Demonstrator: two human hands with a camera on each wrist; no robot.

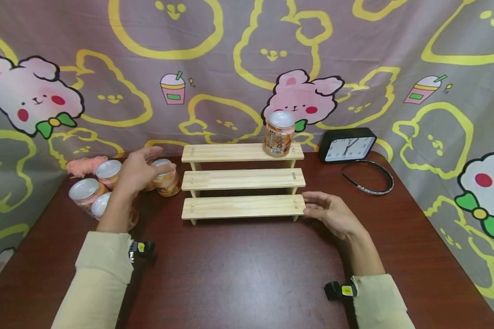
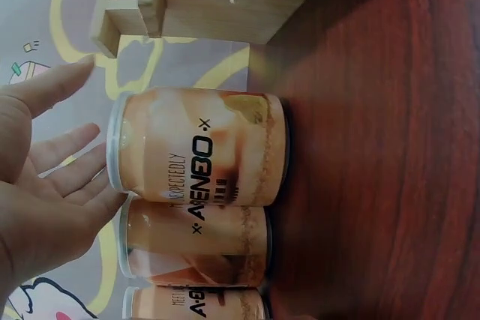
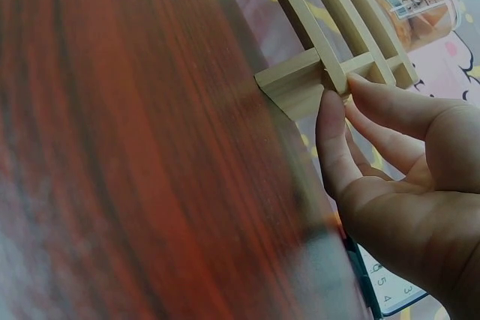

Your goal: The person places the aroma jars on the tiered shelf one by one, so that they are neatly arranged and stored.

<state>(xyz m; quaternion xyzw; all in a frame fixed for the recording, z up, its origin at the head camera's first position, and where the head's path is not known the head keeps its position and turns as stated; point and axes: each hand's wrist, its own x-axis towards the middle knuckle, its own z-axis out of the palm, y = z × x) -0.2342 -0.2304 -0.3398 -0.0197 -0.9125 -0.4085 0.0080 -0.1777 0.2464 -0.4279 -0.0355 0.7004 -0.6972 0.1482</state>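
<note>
On the table (image 1: pixel 238 269), head view, an upright can (image 1: pixel 168 185), lid (image 1: pixel 161 163) up, just left of the wooden shelf (image 1: pixel 243 179), whose long axis runs left-right, left wrist view, left hand (image 2: pixel 45 192), fingers spread near the lid, right wrist view, right hand (image 3: pixel 401 200) pinching the shelf's end.

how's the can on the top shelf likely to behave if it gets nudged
The can would probably slide or tip rather than roll, since it stands upright. Its glossy lid may feel slippery. A harder push could send it off, as the top shelf shows no raised edge.
</note>
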